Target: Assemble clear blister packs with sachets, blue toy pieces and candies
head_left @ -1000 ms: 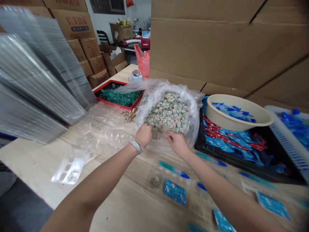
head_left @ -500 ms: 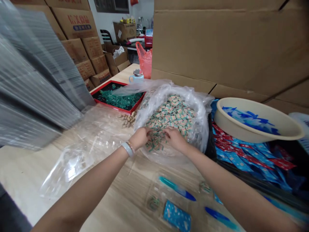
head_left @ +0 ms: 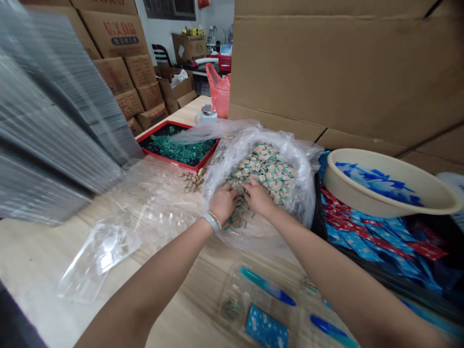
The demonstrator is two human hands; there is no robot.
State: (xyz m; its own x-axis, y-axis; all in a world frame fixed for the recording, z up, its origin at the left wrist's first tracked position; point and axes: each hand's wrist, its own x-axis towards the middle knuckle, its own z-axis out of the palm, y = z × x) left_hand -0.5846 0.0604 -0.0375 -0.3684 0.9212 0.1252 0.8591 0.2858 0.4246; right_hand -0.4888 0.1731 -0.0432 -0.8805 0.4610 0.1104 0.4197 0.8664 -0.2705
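Observation:
A clear plastic bag [head_left: 300,159] lies open on the wooden table, full of small green, pink and white wrapped packets [head_left: 268,166]. Both my hands are inside its mouth, side by side. My left hand [head_left: 224,202], with a bracelet at the wrist, has its fingers curled down into the packets. My right hand [head_left: 256,195] is also curled among them, fingertips buried. What either hand grips is hidden.
A red tray of green packets [head_left: 177,147] sits behind left, a cream basin [head_left: 384,193] over blue and red sachets [head_left: 358,232] at right. Clear blister trays [head_left: 97,251] and blue pens [head_left: 266,285] lie near me. Stacked clear trays [head_left: 47,125] and cardboard boxes [head_left: 326,63] stand around.
My two hands have drawn closer together and reached a little deeper into the bag of packets. The view has shifted slightly.

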